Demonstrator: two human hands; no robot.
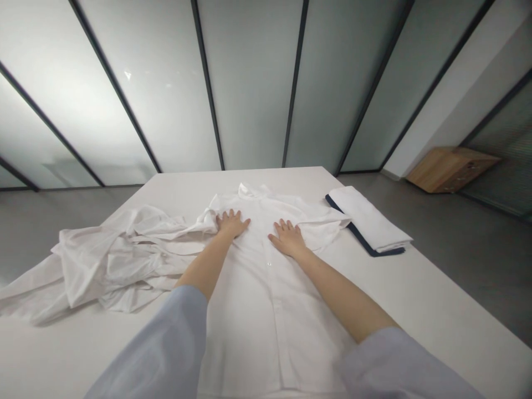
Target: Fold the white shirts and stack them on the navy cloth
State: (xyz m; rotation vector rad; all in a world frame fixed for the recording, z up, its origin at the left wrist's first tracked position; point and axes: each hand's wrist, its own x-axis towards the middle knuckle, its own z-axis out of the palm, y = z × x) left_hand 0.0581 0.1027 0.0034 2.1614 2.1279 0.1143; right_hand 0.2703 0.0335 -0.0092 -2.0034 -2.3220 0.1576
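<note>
A white button-front shirt [249,310] lies spread face up on the table, its collar at the far end and its hem near me. My left hand [233,223] rests flat on the shirt's upper left part, fingers spread. On the chest, right of the middle, my right hand [288,238] also lies flat with its fingers apart. Neither hand grips anything. The shirt's right sleeve reaches out toward a folded stack. Its left sleeve is partly hidden beside my left hand and meets a heap of crumpled white clothes [112,266].
A folded white garment [368,216] lies on a dark navy folded piece [384,253] near the right edge of the white table [436,310]. Frosted glass panels [253,83] stand behind the table. A wooden cabinet [446,169] is on the floor at the right.
</note>
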